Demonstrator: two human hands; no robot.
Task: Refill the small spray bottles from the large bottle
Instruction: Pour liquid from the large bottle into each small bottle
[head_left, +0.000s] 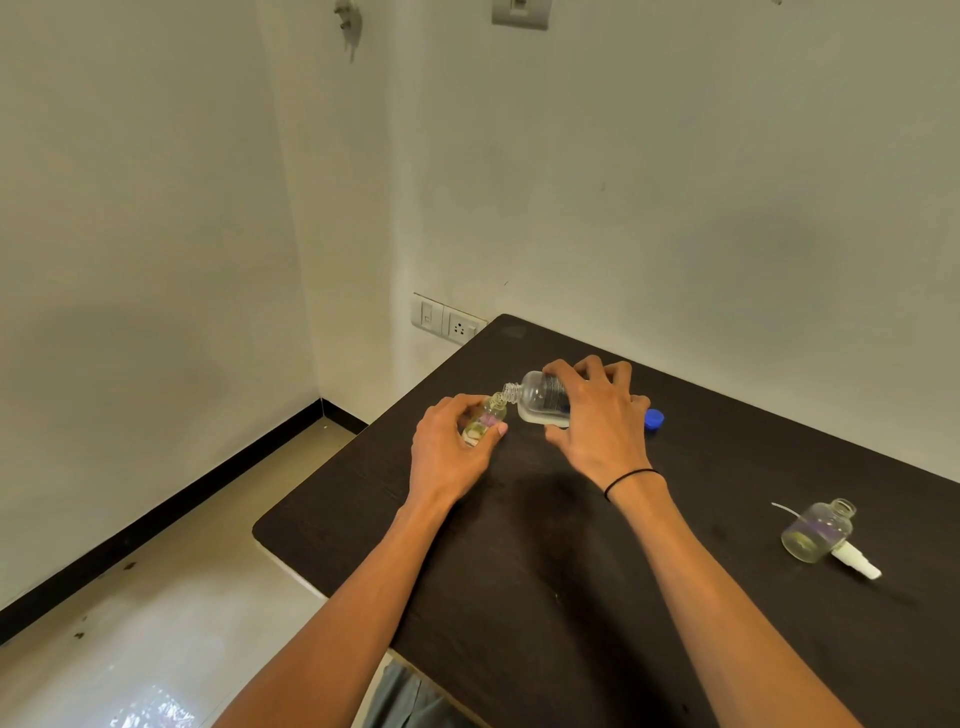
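**Dark-wood bench: decant in progress, lg bottle to sm bottle**

Dark wood table (571, 571) is the work surface; all items sit on its far half, within reach of both arms.

Large bottle (540, 397), clear plastic w/ label, is tipped nearly horizontal, neck pointing left and slightly down. Right hand (597, 415) is wrapped over its body from above, fingers spread across the label. Reason, as judged: an overhand hold gives fine tilt control. Liquid pools along the lower side wall, so the level appears low, hence the steep tilt.

Small spray bottle (485, 418), clear glass, is clasped in the left hand (452, 441), held angled w/ its open mouth touching or just under the large bottle's neck; exact contact cannot be told. Angling it likely narrows the gap and limits spillage. Yellowish liquid shows at its base.

Second small bottle (818, 530) lies on its side near the table's right edge, well apart, open, mostly empty: prob. next in queue. Its spray head (857, 560) lies touching it, dip tube to the rear.

Blue cap (654, 419) rests on the table just behind the right hand, off the large bottle.
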